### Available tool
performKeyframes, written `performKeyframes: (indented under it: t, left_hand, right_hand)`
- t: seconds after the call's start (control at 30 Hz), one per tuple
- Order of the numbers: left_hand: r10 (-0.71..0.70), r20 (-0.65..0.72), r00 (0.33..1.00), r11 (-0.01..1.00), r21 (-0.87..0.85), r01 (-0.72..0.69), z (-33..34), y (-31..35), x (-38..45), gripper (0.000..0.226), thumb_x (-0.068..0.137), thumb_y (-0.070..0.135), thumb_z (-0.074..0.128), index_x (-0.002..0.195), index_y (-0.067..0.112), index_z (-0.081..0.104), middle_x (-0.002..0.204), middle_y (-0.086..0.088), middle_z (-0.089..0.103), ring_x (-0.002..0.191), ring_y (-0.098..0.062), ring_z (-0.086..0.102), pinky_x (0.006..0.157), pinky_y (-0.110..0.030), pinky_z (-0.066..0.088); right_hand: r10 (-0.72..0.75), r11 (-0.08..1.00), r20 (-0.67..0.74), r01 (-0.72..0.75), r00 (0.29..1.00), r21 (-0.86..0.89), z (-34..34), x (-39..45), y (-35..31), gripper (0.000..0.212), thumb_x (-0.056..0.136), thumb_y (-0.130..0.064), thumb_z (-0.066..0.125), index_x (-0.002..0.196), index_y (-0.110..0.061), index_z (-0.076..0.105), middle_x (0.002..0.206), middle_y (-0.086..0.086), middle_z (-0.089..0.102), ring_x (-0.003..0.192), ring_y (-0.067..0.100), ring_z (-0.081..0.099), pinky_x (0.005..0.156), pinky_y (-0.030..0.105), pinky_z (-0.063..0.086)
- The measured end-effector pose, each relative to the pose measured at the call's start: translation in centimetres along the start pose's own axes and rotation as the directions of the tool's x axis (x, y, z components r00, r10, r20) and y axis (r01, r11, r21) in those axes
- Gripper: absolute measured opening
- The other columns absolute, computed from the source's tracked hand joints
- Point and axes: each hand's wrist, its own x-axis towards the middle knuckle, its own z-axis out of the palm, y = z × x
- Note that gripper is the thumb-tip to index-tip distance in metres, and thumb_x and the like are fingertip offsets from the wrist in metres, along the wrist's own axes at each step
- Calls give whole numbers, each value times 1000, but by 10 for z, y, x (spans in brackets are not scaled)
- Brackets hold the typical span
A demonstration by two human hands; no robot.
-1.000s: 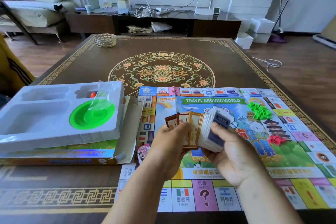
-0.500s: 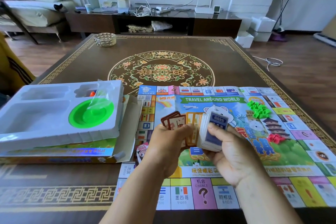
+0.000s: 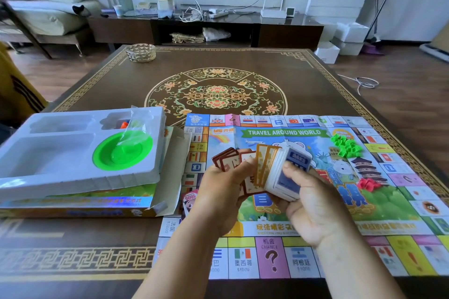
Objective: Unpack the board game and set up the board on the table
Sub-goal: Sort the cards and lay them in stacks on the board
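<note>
Head camera view, looking down at a dark patterned surface with a gold border and a floral medallion in its middle. A paper game board lies unfolded and flat on the near right part of the surface, its banner reading "TRAVEL AROUND WORLD", with flag squares along its edges and a "CHANCE" square with a question mark near the bottom edge.

Both hands are raised just above the middle of the board. The left hand pinches a fan of brown and orange-bordered cards between thumb and curled fingers. The right hand grips a thick stack of white cards with a blue back facing the camera, its thumb pressed on top. The fan and the stack touch each other.

On the board's right side sit a small pile of green plastic houses and, nearer the camera, a few red plastic pieces, the two piles apart.

To the left, the open game box rests beside the board, its flap overlapping the board's left edge. A white plastic tray sits on the box, holding a green round dish under a clear plastic bag. A gold faceted bowl stands at the far left corner of the surface.
</note>
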Motion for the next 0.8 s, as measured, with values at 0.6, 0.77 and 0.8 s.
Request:
performKeyframes:
  t: [0.6, 0.77, 0.8]
  left_hand:
    - [0, 5, 1000, 1000, 19, 0, 2, -10, 6, 11, 93, 9, 55, 91, 8, 66, 78, -8, 70, 68, -16, 66, 67, -27, 54]
    - [0, 1, 1000, 997, 75, 0, 3, -12, 8, 10, 91, 8, 57, 94, 10, 67, 81, -8, 70, 71, -18, 65, 67, -28, 54]
    - [10, 1, 1000, 996, 94, -10, 4, -13, 8, 11, 92, 9, 57, 96, 11, 67, 83, -9, 69, 74, -20, 65, 70, -31, 54]
  right_hand:
    - [10, 1000, -48, -9, 999, 16, -6, 5, -1, 13, 92, -10, 54, 96, -14, 65, 83, 12, 70, 62, 21, 66, 42, 24, 48]
    - [-8, 1000, -26, 8, 1000, -15, -9, 8, 2, 15, 90, -7, 54, 94, -10, 68, 78, 11, 72, 63, 22, 67, 48, 25, 50]
    - [-12, 1000, -9, 12, 1000, -21, -8, 7, 2, 15, 90, -5, 54, 92, -9, 69, 75, 10, 72, 61, 20, 67, 47, 24, 50]
